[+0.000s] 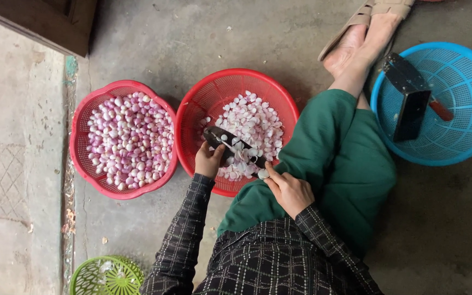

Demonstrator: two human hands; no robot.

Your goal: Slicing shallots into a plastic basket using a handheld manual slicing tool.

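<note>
Sitting on the concrete floor (203, 33), the person closes the left hand (208, 160) around a dark knife (235, 145) over the middle red basket (192, 109), so peelings fall in; the right hand (289, 191) pinches a peeled shallot (263, 173) at its near rim.

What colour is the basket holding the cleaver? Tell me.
Blue basket, with the cleaver inside; head view.
</note>
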